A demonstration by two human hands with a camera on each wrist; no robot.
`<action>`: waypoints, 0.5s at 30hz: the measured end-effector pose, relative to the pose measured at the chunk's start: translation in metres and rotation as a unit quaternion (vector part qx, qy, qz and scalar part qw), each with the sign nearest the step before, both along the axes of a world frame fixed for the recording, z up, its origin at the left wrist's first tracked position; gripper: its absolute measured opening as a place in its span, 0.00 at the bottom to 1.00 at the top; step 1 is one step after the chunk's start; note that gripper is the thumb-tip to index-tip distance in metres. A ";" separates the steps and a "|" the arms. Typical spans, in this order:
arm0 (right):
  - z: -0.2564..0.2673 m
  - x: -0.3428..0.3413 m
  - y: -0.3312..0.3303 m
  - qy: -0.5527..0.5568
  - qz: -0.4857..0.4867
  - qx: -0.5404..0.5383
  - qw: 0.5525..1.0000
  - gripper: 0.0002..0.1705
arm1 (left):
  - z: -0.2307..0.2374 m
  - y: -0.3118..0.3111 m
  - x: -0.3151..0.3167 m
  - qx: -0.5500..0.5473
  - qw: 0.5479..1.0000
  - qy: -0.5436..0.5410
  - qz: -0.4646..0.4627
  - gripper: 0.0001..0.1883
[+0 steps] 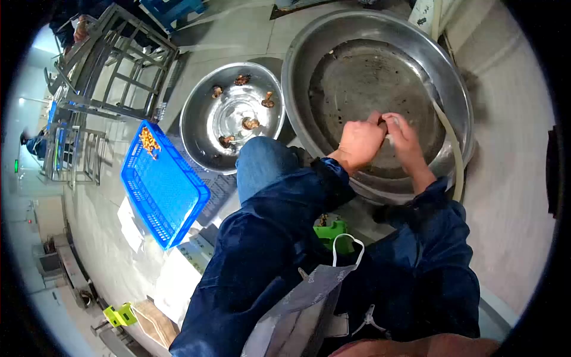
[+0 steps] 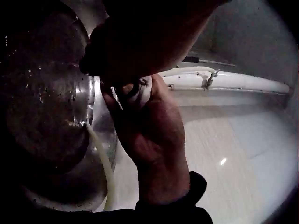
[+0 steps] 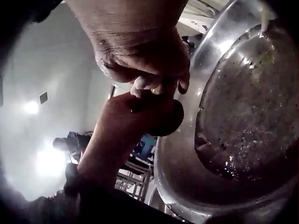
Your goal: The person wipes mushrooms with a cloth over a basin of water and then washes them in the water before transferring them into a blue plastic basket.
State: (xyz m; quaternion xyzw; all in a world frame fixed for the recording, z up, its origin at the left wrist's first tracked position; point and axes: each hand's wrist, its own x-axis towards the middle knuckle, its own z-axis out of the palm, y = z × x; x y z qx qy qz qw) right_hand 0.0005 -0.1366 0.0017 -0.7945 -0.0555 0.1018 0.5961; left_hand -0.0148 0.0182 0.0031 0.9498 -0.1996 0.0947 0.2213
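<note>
Over the large metal basin [image 1: 300, 95], which holds murky water, both hands meet at their fingertips. My right hand [image 1: 405, 143] grips a small whitish lump [image 2: 141, 93] in curled fingers; most of it is hidden, and I cannot tell its kind. The left hand [image 1: 361, 141], its fingers curled too, pinches at the same lump from the other side. In the right wrist view the lump [image 3: 142, 85] shows between the two hands. To the left, a smaller metal basin [image 1: 193, 128] holds several brown mushroom-like pieces [image 1: 250, 123] lying apart.
A pale hose [image 1: 453, 143] hangs over the large basin's right rim. Left of the small basin, a blue plastic basket [image 1: 163, 190] has small orange-yellow pieces [image 1: 148, 141] in one corner. A green object [image 1: 333, 235] sits between the knees. Metal racks [image 1: 128, 77] stand farther left.
</note>
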 end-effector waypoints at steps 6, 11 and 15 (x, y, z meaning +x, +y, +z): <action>-0.026 0.024 -0.035 0.005 -0.091 0.149 0.985 0.19 | 0.011 0.000 -0.005 -0.107 0.994 0.015 0.014 0.12; -0.002 0.011 -0.026 -0.181 0.004 -0.037 0.983 0.15 | -0.012 -0.002 0.010 -0.158 0.987 -0.018 0.002 0.12; 0.003 0.008 -0.024 -0.144 0.030 -0.019 0.989 0.18 | -0.001 -0.002 0.007 -0.207 0.976 0.075 -0.004 0.14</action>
